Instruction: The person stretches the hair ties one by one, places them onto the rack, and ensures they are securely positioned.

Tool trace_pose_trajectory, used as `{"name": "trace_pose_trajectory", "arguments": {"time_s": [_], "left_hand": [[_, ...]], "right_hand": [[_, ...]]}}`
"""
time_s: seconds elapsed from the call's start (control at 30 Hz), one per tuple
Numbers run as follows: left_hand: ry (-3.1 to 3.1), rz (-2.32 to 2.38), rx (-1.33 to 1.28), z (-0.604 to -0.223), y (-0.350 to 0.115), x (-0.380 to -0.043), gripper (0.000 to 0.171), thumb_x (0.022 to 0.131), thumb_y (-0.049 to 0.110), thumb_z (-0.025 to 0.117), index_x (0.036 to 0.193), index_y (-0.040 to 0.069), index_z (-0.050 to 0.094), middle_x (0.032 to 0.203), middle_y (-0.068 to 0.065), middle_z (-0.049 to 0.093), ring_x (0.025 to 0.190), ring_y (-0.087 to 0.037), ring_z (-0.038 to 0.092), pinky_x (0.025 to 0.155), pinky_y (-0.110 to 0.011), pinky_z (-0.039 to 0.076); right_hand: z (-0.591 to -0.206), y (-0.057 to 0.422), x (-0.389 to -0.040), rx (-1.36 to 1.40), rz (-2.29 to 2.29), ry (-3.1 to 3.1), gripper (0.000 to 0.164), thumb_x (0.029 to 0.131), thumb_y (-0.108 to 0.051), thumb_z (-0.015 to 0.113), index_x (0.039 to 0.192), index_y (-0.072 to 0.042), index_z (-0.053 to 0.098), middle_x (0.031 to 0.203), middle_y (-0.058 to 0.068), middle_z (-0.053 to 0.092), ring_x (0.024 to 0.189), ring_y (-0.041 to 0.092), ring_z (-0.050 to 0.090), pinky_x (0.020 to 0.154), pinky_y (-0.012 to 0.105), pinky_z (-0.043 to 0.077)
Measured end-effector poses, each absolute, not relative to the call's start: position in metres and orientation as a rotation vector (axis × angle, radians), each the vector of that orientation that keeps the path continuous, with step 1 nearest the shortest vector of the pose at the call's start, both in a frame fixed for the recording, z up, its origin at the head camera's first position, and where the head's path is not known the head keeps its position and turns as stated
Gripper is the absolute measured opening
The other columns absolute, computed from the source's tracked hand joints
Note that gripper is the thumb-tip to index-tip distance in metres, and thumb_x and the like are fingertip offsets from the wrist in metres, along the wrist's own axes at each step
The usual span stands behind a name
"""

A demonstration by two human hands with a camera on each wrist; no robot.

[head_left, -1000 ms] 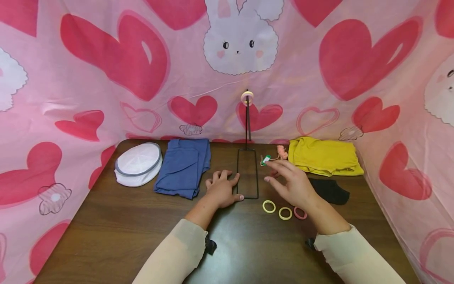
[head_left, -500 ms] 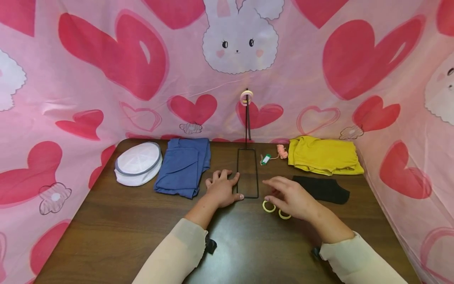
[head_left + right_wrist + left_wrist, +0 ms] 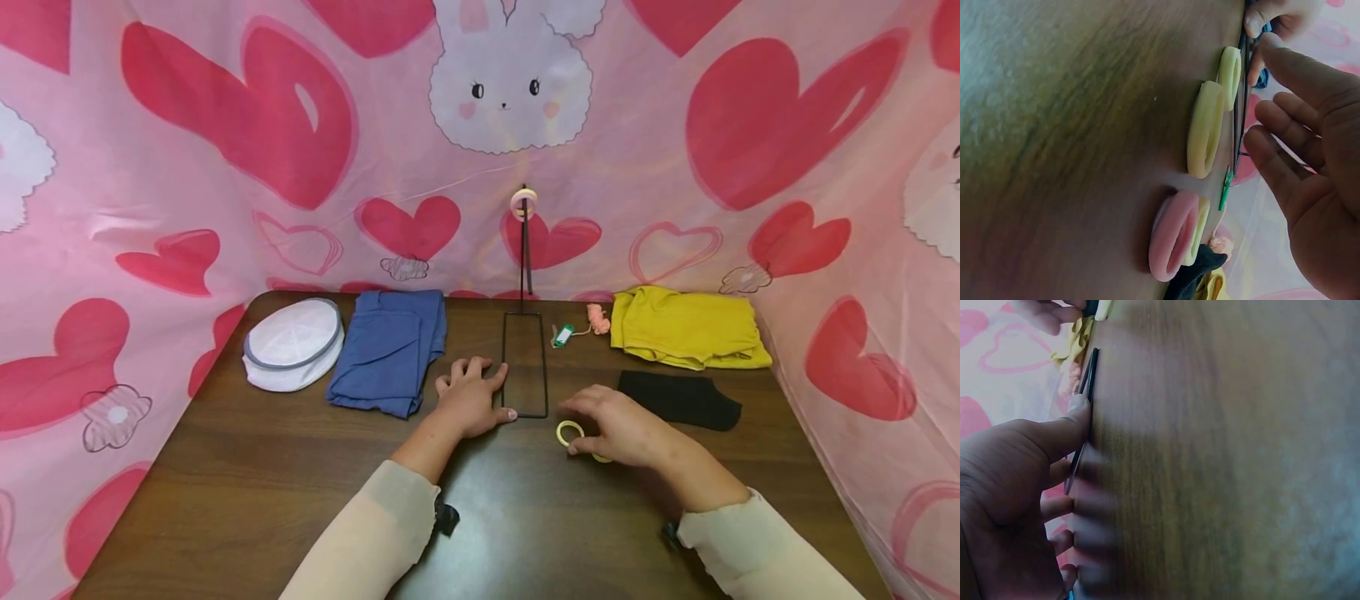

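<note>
My left hand lies with spread fingers on the table, thumb and forefinger touching the left side of the base of a black wire stand. At the top of the stand hang pale yellow and pink rings. My right hand hovers over loose rings right of the base, its fingers gently bent and holding nothing. One yellow ring shows beside its thumb. In the right wrist view a second yellow ring and a pink ring lie below the palm, with another pale ring behind the pink one.
Left of the stand are folded blue cloth and a white mesh item with grey rim. To the right lie a green tag, a coral yarn bundle, folded yellow cloth and a black cloth piece. Pink curtain encloses the table.
My right hand has come back from near the green tag toward the front and now sits low over the loose rings. The left hand and stand have stayed put.
</note>
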State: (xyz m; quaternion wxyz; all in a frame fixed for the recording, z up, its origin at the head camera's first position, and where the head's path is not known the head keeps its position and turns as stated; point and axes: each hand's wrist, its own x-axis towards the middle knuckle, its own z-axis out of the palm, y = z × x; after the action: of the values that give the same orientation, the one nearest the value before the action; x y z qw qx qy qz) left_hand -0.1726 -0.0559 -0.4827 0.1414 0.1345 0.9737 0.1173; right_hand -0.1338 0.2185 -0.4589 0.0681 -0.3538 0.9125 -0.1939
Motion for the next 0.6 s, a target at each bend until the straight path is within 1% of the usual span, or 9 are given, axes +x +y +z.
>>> {"name": "trace_pose_trajectory", "arguments": {"time_s": [0.13,0.27,0.6], "left_hand": [[2.812,0.331,0.391,-0.4838,-0.0562,-0.1735,0.086,0.091,0.069,0.064,0.164,0.038,0.031,0.167,0.000,0.024,0.150,-0.038,0.018,0.106,-0.063,0.026],[2.808,0.336,0.389,-0.4848,-0.0562,-0.1743,0.086,0.091,0.069,0.065,0.164,0.038,0.030,0.167,0.000,0.024,0.151,-0.037,0.017,0.107,-0.063,0.026],[2.818,0.350,0.382,-0.4867,-0.0556,-0.1744,0.086,0.090,0.068,0.067,0.163,0.038,0.032,0.166,-0.001,0.026,0.151,-0.037,0.018,0.107,-0.063,0.025]], "right_hand": [[-0.4632,0.2191,-0.1373,-1.059,-0.572,2.724,0.055,0.080,-0.032,0.091,0.127,-0.008,0.072,0.121,0.003,0.070,0.116,0.026,0.061,0.100,0.051,0.049],[-0.4676,0.2191,-0.1396,-1.060,-0.520,2.728,0.056,0.078,-0.029,0.093,0.125,-0.006,0.073,0.117,0.004,0.071,0.114,0.028,0.061,0.099,0.051,0.049],[-0.4689,0.2133,-0.1389,-1.098,-0.446,2.768,0.038,0.081,-0.021,0.089,0.114,-0.006,0.075,0.106,0.002,0.071,0.103,0.025,0.063,0.093,0.047,0.052]]}}
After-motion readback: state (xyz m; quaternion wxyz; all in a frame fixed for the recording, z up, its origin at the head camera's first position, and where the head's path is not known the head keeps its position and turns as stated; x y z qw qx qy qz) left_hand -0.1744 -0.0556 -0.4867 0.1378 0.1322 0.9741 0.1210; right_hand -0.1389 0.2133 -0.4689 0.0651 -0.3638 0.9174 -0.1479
